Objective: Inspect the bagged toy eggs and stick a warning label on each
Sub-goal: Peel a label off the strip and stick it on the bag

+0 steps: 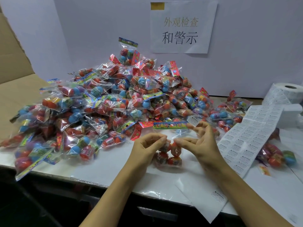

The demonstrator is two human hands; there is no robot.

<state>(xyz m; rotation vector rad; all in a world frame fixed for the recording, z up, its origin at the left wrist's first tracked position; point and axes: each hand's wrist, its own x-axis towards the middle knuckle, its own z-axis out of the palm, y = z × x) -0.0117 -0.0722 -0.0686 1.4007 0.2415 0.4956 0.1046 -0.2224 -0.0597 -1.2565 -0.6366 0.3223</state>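
Note:
A clear bag of red toy eggs (168, 154) with a colourful header card stands upright on the white table (114, 169) in front of me. My left hand (147, 146) pinches the bag's left side with thumb and fingers. My right hand (200, 141) pinches its right side, and a small white warning label (193, 120) sticks to a raised fingertip. A large heap of bagged toy eggs (106, 104) fills the table behind and to the left.
A strip of warning labels (249, 138) runs from a label roll (285, 94) at the right. A few bagged eggs (277, 156) lie beyond the strip. Empty backing paper (205, 197) hangs over the front edge. A paper sign (182, 28) hangs on the back wall; cardboard (14, 76) stands at the left.

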